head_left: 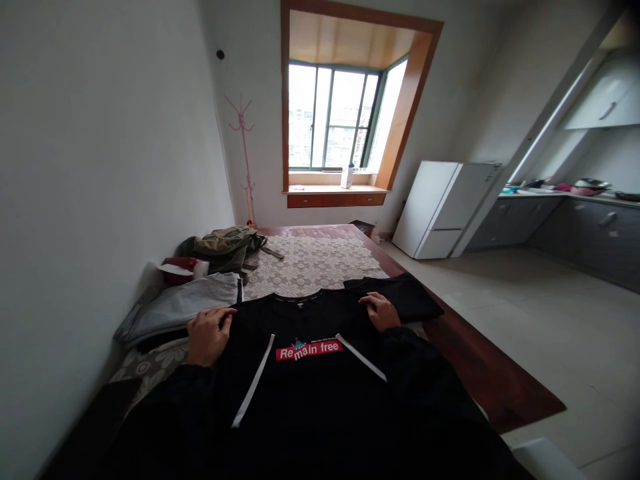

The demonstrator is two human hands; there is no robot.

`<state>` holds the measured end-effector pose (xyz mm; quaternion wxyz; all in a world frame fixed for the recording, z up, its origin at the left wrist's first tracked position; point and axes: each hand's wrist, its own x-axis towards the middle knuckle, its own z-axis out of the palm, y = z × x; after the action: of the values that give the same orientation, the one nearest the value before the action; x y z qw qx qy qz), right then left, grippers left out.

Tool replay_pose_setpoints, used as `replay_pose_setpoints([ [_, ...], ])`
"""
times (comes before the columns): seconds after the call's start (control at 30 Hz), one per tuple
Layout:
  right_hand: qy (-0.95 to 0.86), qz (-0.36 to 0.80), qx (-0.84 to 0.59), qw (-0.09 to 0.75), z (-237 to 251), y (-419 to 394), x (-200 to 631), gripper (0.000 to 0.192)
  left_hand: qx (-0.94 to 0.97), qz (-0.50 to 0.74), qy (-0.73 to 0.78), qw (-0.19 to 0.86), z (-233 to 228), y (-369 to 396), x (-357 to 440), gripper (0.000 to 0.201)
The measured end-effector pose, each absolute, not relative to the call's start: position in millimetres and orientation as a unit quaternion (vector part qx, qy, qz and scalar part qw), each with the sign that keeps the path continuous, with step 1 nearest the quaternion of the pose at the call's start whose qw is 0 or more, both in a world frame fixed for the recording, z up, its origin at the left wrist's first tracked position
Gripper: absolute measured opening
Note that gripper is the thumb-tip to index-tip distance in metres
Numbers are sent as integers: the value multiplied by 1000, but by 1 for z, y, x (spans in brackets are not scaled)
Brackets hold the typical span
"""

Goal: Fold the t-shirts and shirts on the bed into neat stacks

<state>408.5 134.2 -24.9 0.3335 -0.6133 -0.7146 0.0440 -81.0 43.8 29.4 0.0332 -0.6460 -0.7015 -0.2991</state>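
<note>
A black T-shirt (300,400) lies spread out in front of me, its neckline pointing away. On its chest are a red "Remain free" print and two slanted white strips. My left hand (209,335) pinches the shirt at its left shoulder, thumb and fingers closed together. At the opposite shoulder, my right hand (381,312) has its fingers bent and closed on the cloth. Dark sleeves cover both my forearms and blend into the shirt, so its sides are hard to make out.
Folded grey clothes (195,303) lie left, below an olive backpack (225,247) and a dark red item (176,270). Folded black clothing (413,298) lies right. A patterned cloth (310,263) covers the dark red wooden table (500,380). A white fridge (440,207) stands beyond.
</note>
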Motion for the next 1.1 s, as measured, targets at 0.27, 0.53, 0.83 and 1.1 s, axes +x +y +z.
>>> replay_pose_setpoints([
  [0.27, -733, 68, -574, 358, -26, 133, 408, 51, -656, -341, -673, -12, 21, 48, -84, 35],
  [0.53, -727, 118, -581, 346, -24, 132, 408, 62, -671, -369, -639, -70, 15, 49, -83, 44],
  [0.83, -709, 110, -621, 316, -25, 130, 404, 61, -667, -323, -666, -82, 11, 48, -82, 52],
  [1.1, -727, 88, -587, 346, -22, 130, 405, 67, -644, -368, -669, -50, 19, 43, -76, 51],
])
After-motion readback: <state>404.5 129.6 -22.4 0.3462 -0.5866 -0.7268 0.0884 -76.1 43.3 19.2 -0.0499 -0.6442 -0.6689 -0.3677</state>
